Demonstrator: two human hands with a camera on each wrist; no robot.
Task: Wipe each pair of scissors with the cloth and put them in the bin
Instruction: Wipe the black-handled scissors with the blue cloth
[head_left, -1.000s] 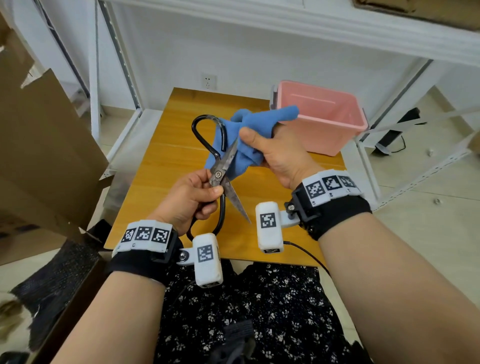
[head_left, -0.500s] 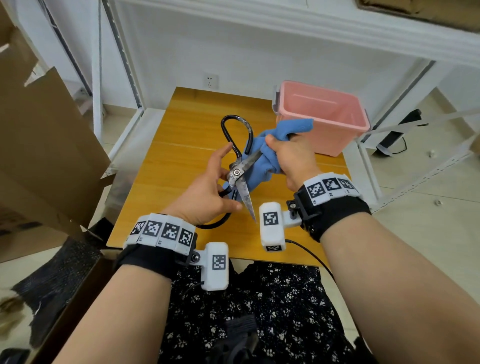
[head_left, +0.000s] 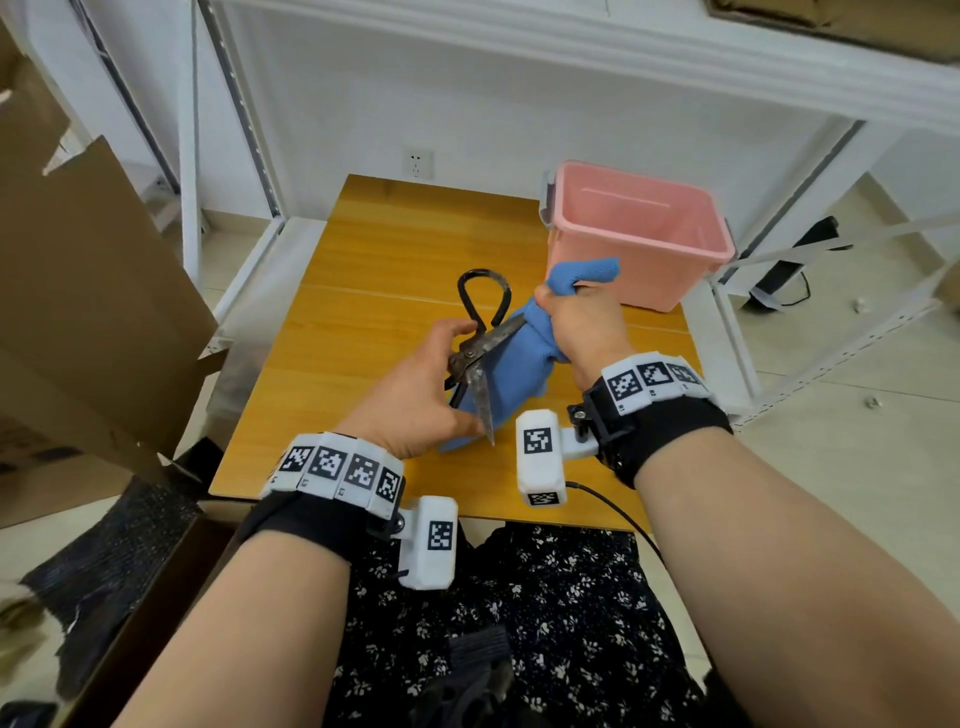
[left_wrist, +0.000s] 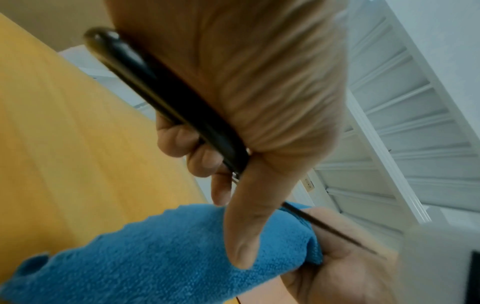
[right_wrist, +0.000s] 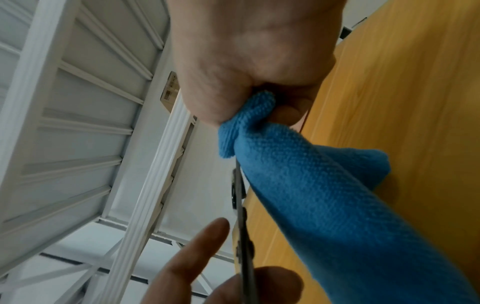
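Black-handled scissors (head_left: 480, 332) with worn metal blades are held spread apart above the wooden table (head_left: 374, 249). My left hand (head_left: 415, 395) grips one black handle (left_wrist: 166, 96), thumb stretched along the blade. One blade points down toward me; the other runs up into the blue cloth (head_left: 514, 374). My right hand (head_left: 582, 322) is fisted round the bunched cloth (right_wrist: 311, 185), wrapped over that blade. The pink bin (head_left: 634, 234) stands at the table's back right, just beyond my right hand.
A large cardboard sheet (head_left: 78, 291) leans at the left. White metal shelving (head_left: 234, 130) rises behind and beside the table, with a wall socket (head_left: 418, 163) at the back. A cable (head_left: 613, 514) trails from the right wrist camera.
The scissors have swung from leaning left to handle loop up and away, blades spread wider. My right hand with the cloth has slid outward along the blade toward the bin.
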